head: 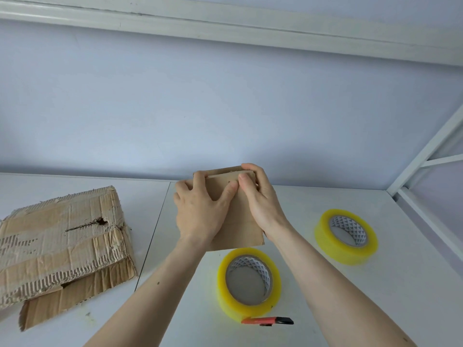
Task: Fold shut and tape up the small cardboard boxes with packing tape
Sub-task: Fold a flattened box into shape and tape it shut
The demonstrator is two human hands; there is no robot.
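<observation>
A small brown cardboard box (238, 221) lies flattened on the white table in the middle of the head view. My left hand (200, 209) lies over its left part, with the fingers hooked over its far edge and the thumb on its top face. My right hand (260, 199) grips the far right corner, fingers curled over the far edge. A yellow roll of packing tape (248, 281) lies flat just in front of the box. A second yellow roll (347, 236) lies to the right.
A worn, torn stack of flattened cardboard (62, 246) lies at the left of the white table (313, 309). An orange utility knife (268, 321) lies near the front edge, below the near roll. A wall stands behind; a white metal frame (426, 146) rises at the right.
</observation>
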